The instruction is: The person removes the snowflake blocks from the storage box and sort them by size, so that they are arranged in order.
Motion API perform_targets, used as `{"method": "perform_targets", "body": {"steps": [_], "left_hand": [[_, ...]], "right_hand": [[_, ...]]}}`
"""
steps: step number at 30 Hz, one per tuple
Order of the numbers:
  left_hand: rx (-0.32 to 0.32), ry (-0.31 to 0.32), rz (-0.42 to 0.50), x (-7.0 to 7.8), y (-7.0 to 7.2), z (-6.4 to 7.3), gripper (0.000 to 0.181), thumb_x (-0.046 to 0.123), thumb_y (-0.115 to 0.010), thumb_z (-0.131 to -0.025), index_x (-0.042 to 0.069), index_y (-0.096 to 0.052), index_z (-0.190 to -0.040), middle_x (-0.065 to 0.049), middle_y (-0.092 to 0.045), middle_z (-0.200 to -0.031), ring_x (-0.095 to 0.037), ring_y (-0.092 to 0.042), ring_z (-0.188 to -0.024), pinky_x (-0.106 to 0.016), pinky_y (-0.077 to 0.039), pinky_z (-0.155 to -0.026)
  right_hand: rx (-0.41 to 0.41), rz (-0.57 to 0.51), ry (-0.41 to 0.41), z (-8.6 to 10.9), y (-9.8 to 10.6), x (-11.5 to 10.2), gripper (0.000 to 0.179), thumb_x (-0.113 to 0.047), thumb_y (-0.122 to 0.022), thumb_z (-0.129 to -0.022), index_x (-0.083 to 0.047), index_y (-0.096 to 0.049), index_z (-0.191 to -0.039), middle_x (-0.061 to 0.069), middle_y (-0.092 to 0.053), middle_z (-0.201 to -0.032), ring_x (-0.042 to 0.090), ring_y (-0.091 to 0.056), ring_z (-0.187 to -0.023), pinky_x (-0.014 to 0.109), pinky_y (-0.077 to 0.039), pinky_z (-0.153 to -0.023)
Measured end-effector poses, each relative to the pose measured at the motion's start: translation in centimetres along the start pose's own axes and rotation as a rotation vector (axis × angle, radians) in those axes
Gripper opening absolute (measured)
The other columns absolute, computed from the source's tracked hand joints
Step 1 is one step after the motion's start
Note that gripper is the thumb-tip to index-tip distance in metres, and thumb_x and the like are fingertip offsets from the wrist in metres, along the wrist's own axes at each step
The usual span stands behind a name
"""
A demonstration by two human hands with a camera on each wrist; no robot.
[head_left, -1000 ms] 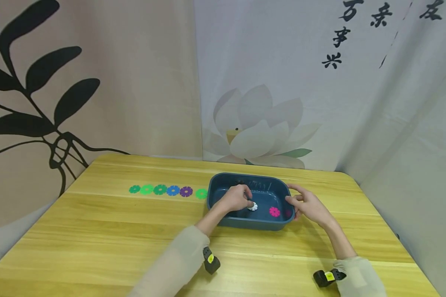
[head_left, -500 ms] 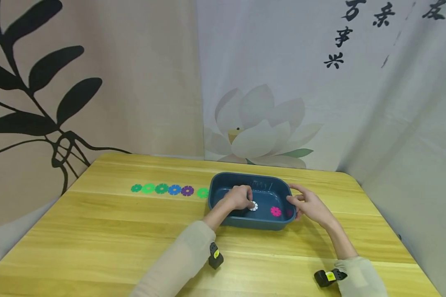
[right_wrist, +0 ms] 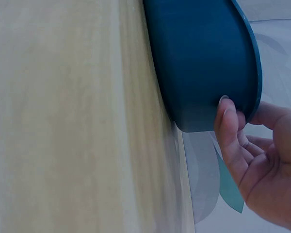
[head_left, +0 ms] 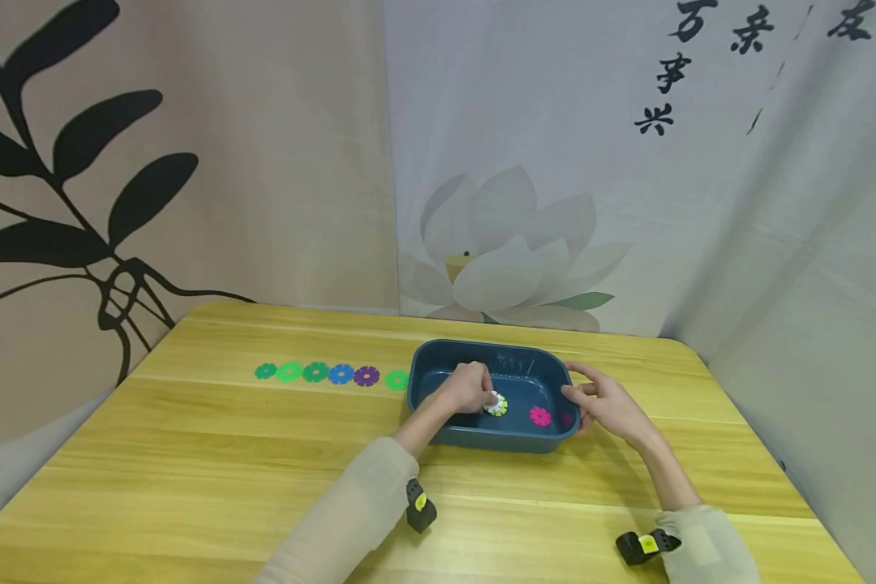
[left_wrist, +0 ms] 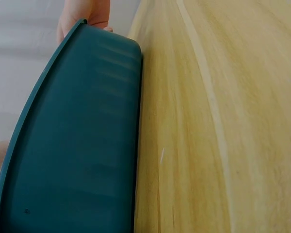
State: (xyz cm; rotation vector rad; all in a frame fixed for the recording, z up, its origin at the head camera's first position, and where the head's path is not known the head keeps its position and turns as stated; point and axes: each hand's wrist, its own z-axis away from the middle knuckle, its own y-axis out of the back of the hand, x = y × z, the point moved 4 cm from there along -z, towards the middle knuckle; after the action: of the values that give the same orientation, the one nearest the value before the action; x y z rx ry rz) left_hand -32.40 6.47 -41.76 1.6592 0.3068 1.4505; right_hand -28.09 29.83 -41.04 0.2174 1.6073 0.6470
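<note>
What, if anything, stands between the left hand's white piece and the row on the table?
The bin's left wall stands between: the left hand pinches the white piece inside, the row of pieces lies outside.

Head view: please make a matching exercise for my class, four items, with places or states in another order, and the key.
1. Pink disc
2. Purple disc
3. White disc
4. Right hand

A. At the left hand's fingertips
B. Holding the basin at one end
C. On the table, beside the blue disc
D. Inside the basin, apart from both hands

Pairs: 1-D; 2-C; 3-A; 4-B
</note>
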Motion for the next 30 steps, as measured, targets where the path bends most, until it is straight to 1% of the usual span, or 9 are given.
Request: {"method": "perform_targets", "body": {"steps": [3,7,11,17,20,24,26,28,30], "left_hand": [[0.02,-0.005,0.042,0.0,0.2,0.1,0.011,0.007,-0.072,-0.094,0.005,-0.064,-0.087,-0.005,-0.065,-0.083,-0.013,-0.065,-0.062,-0.031,-0.057,-0.069],[0.039,-0.007,0.08,-0.1,0.5,0.2,0.013,0.005,-0.073,-0.093,0.004,-0.062,-0.085,-0.007,-0.064,-0.084,-0.014,-0.067,-0.062,-0.028,-0.057,-0.065],[0.056,-0.01,0.115,-0.4,1.0,0.3,0.014,0.003,-0.072,-0.093,0.004,-0.062,-0.084,-0.007,-0.063,-0.084,-0.015,-0.068,-0.062,-0.026,-0.057,-0.061],[0.078,-0.038,0.17,-0.3,2.3,1.1,0.012,0.005,-0.071,-0.094,0.003,-0.063,-0.086,-0.007,-0.066,-0.078,-0.015,-0.067,-0.061,-0.026,-0.056,-0.06],[0.093,-0.063,0.203,-0.1,3.1,1.7,0.009,0.004,-0.07,-0.094,0.001,-0.064,-0.088,-0.007,-0.065,-0.077,-0.02,-0.069,-0.065,-0.027,-0.056,-0.061],[0.109,-0.107,0.252,-0.3,4.1,2.3,0.005,0.001,-0.067,-0.096,-0.001,-0.063,-0.093,-0.008,-0.064,-0.077,-0.033,-0.071,-0.075,-0.03,-0.058,-0.064],[0.12,-0.12,0.268,-0.5,4.6,2.6,0.004,0.001,-0.065,-0.096,-0.002,-0.063,-0.095,-0.009,-0.063,-0.077,-0.036,-0.071,-0.077,-0.034,-0.059,-0.066],[0.131,-0.118,0.29,-0.8,5.1,2.9,0.004,0.0,-0.064,-0.097,-0.003,-0.063,-0.097,-0.009,-0.061,-0.078,-0.035,-0.07,-0.076,-0.038,-0.059,-0.069],[0.144,-0.106,0.315,-1.1,5.6,3.2,0.003,-0.001,-0.063,-0.097,-0.004,-0.063,-0.098,-0.01,-0.06,-0.079,-0.031,-0.068,-0.072,-0.042,-0.059,-0.072]], "right_hand": [[0.0,-0.009,-0.005,0.0,0.0,0.0,0.063,-0.018,-0.059,-0.104,0.004,-0.028,-0.154,0.015,-0.06,-0.074,0.034,-0.064,-0.053,0.043,-0.059,-0.06],[-0.001,-0.024,-0.007,0.0,-0.1,0.1,0.063,-0.018,-0.059,-0.104,0.003,-0.028,-0.154,0.018,-0.06,-0.076,0.032,-0.063,-0.053,0.044,-0.058,-0.059],[0.0,-0.027,-0.006,0.1,-0.1,0.0,0.062,-0.018,-0.059,-0.104,0.003,-0.029,-0.154,0.02,-0.061,-0.077,0.032,-0.063,-0.053,0.043,-0.058,-0.059],[-0.004,-0.028,-0.004,0.0,-0.1,0.0,0.062,-0.018,-0.059,-0.104,0.003,-0.029,-0.153,0.02,-0.061,-0.076,0.033,-0.063,-0.053,0.044,-0.058,-0.059],[-0.001,-0.025,-0.004,0.0,-0.1,0.1,0.061,-0.018,-0.059,-0.104,0.003,-0.029,-0.153,0.02,-0.061,-0.076,0.031,-0.063,-0.052,0.044,-0.058,-0.058],[-0.001,-0.028,-0.003,0.0,0.0,0.1,0.061,-0.017,-0.059,-0.104,0.003,-0.029,-0.153,0.018,-0.061,-0.076,0.029,-0.063,-0.052,0.043,-0.058,-0.058],[-0.003,-0.032,-0.003,0.0,0.0,0.2,0.061,-0.016,-0.059,-0.104,0.004,-0.029,-0.153,0.017,-0.061,-0.076,0.029,-0.063,-0.052,0.043,-0.058,-0.058],[-0.005,-0.036,-0.004,0.0,0.0,0.2,0.061,-0.016,-0.059,-0.104,0.004,-0.029,-0.153,0.017,-0.061,-0.076,0.028,-0.063,-0.052,0.043,-0.058,-0.058],[-0.005,-0.039,-0.004,0.0,0.0,0.3,0.061,-0.016,-0.059,-0.104,0.004,-0.029,-0.153,0.018,-0.061,-0.076,0.027,-0.063,-0.052,0.043,-0.058,-0.058]]}}
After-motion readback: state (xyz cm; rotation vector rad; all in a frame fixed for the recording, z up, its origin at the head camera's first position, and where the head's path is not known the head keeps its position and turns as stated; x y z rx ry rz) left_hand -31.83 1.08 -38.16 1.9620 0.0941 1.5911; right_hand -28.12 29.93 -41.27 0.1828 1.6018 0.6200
